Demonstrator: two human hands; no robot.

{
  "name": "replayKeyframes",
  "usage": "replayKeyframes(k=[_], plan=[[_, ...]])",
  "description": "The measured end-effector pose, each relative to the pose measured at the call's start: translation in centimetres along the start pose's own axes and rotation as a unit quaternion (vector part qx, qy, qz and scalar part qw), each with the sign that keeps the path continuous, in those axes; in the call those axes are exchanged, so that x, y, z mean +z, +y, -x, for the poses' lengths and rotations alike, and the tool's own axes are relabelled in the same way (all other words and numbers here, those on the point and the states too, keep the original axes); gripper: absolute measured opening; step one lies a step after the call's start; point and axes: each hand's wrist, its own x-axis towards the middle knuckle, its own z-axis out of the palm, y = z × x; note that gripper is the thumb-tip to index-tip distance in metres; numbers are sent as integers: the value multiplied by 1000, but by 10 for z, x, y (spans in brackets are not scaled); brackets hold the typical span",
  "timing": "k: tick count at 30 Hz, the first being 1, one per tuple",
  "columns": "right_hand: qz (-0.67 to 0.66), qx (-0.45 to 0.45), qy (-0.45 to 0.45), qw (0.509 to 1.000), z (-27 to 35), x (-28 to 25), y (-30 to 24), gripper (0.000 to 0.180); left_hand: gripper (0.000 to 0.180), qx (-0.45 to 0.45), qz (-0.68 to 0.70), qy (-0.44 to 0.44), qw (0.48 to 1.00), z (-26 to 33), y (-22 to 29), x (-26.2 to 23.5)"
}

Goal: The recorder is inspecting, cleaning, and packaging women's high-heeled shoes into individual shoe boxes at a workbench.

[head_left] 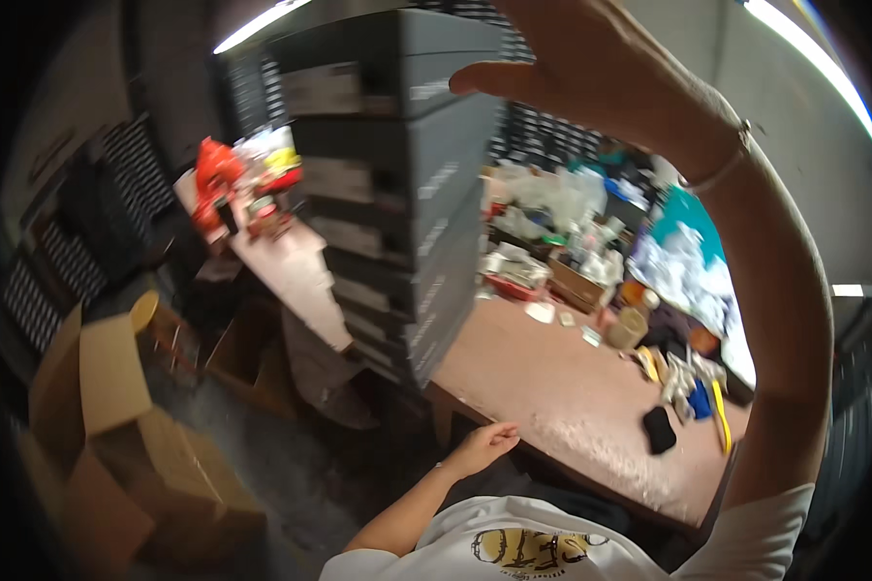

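A tall stack of dark grey lidded boxes (441,203) with pale end labels rises at the left corner of the table. High up beside its top box is my right hand (581,68), the thumb stretched out toward the box's side. The upper frame edge cuts off its other fingers, and whether the thumb touches the box is unclear. Low in front of the table edge hangs my left hand (486,448), its fingers curled in and nothing visible in them.
The pinkish table (552,387) carries clutter, clear plastic bags (683,271), a small cardboard box (581,281) and a black pad (659,429). Opened cartons (116,378) stand on the floor at left. Another narrow table (286,266) holds a red bag (218,169).
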Motion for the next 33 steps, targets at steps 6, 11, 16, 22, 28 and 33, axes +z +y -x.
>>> replayKeyframes(k=[6, 11, 16, 22, 28, 33], plan=[[91, -9, -196, 976, -49, 36, -35, 78, 40, -20, 71, 71, 995, 34, -36, -14], [202, -75, -52, 975, -17, 72, -17, 67, 39, 8, -45, 11, 999, 5, 11, 2], [251, 12, -68, 966, -6, 81, -27, 45, 37, 95, -70, -68, 991, -56, 114, 56], [168, 92, 37, 981, 74, 50, 5, 22, 47, 213, 74, -65, 972, -60, 164, 58], [-105, 264, 194, 939, 299, -29, -107, 54, 72, 235, 230, 27, 944, -70, 184, 28], [-143, 258, -30, 955, 421, -42, -260, 38, 63, -62, 288, 80, 952, -121, 73, 44]])
